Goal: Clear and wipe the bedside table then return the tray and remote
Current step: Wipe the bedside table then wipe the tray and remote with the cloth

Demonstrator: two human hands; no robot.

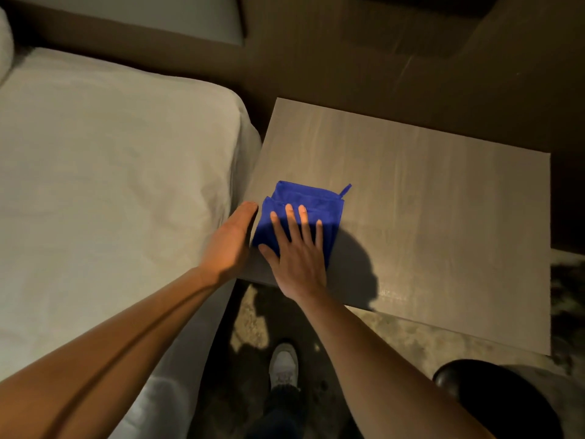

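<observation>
Flat on the table (427,198), a folded blue cloth (304,201) lies near its left, near corner. Right hand (297,261) presses on it with fingers straight and spread. Left hand (229,242) rests at the table's left edge, fingers straight and together, just beside the cloth, holding nothing. Bed (110,185) lies left

A vivid blue cloth (304,213) lies under the right hand (297,258). Beneath both hands, the bedside table (427,223) is grey-brown with faint woodgrain. Beside the left hand (229,245), the bed sheet (110,185) is plain white.
</observation>
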